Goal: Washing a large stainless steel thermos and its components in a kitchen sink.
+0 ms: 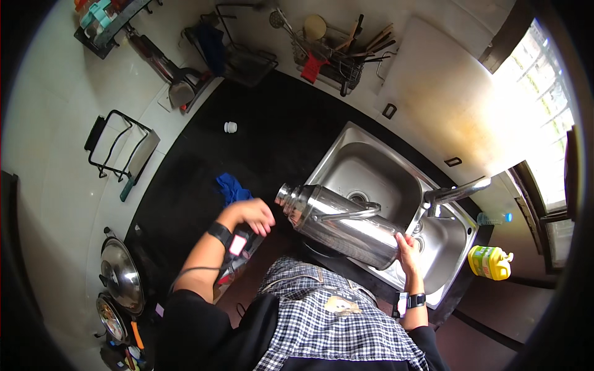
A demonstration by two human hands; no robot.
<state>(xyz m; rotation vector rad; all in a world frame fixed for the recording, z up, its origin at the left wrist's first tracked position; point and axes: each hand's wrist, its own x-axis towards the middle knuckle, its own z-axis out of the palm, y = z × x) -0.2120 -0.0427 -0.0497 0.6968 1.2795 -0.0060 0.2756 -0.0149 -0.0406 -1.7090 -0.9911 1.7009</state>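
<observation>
A shiny stainless-steel vacuum flask (348, 225) lies tilted over the front rim of the sink. My right hand (407, 250) grips it at the base end. Its narrow neck (284, 194) points left over the black counter, and the looped metal handle (352, 213) faces up. Just left of the neck, apart from it, hovers my left hand (254, 215), slightly blurred. Its fingers are loosely bent, and no object shows in them. Behind that hand a crumpled blue cloth (233, 188) rests on the counter. Farther back is a small white cap-like piece (230, 127).
The double-bowl steel sink (338, 139) has a faucet (457, 190) at its back. A yellow detergent jug (489, 263) and a clear bottle (492, 218) stand to the right. Lidded pans (121, 273) sit at left. A utensil rack (343, 65) hangs on the back wall.
</observation>
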